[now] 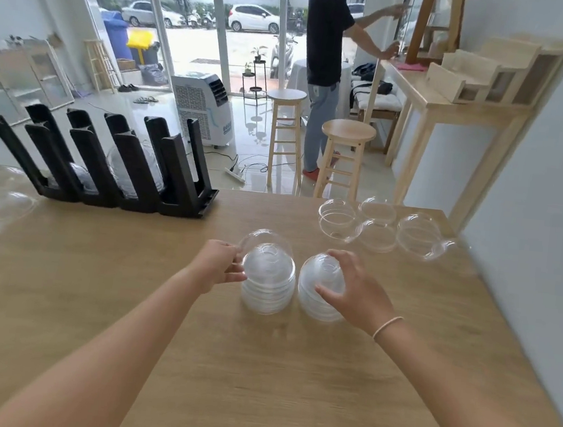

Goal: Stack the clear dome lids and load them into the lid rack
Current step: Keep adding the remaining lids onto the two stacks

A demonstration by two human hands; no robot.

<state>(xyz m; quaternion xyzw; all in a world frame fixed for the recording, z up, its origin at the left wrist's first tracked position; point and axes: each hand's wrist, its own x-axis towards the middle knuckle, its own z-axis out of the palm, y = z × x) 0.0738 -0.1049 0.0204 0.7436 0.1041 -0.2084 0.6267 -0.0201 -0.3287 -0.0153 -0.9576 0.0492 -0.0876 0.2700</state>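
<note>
— Fingers (233,270) of your left hand (216,264) curl round the side of the left stack (268,286), with a loose dome lid (265,242) tipped just behind it. Is that grip right?

— Close enough. Your right hand (351,290) spreads half open over the right stack (319,292), thumb low, fingertips on the crown. Keep both holds light; this thin clear plastic looks as if it would buckle under a squeeze. Steady one stack at its base and lower the other straight down so the ribbed rims nest.

— And the rest?

— Further out on the smooth wooden table (257,383), single lids (378,226) sit scattered to your right, glossy and round, some touching. More lie blurred at the far left edge. Beyond, the black lid rack (113,162) leans back with slanted slots, two apparently already holding clear stacks.
</note>
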